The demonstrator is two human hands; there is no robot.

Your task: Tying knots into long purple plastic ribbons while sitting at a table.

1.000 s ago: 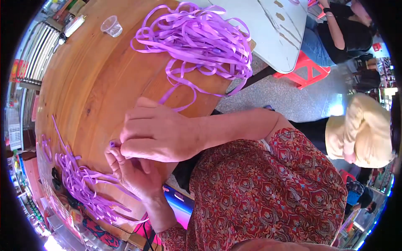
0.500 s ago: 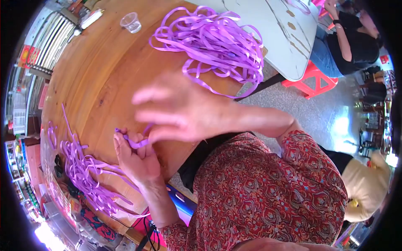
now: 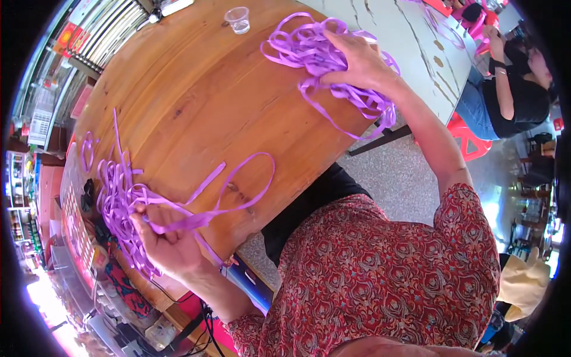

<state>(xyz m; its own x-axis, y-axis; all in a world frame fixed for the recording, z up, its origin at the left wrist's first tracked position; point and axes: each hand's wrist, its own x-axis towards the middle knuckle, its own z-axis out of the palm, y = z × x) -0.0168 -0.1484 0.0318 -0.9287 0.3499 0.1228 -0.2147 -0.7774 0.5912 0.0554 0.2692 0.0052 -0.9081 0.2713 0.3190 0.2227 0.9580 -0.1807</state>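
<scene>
My left hand (image 3: 172, 245) is at the lower left of the wooden table, its fingers closed on a purple ribbon (image 3: 196, 219). From that hand the ribbon runs right in a loose loop over the bare wood, with one end pointing up. Beside and behind the hand lies a tangled heap of purple ribbon strips (image 3: 114, 193). My right hand (image 3: 361, 64) is stretched out to the far right, thumb and fingers apart, over a larger pile of purple ribbon (image 3: 309, 50). Part of that pile is hidden under the hand.
A clear plastic cup (image 3: 238, 21) stands near the far edge of the wooden table (image 3: 196, 113). A white marbled table (image 3: 410, 53) adjoins at the right, where a person in black (image 3: 511, 89) sits by a red stool (image 3: 467, 137). Boxes and shelves line the left.
My right hand has moved from beside my left hand out to the larger ribbon pile. The ribbon in my left hand now trails in a loop across the table. The view has shifted slightly.
</scene>
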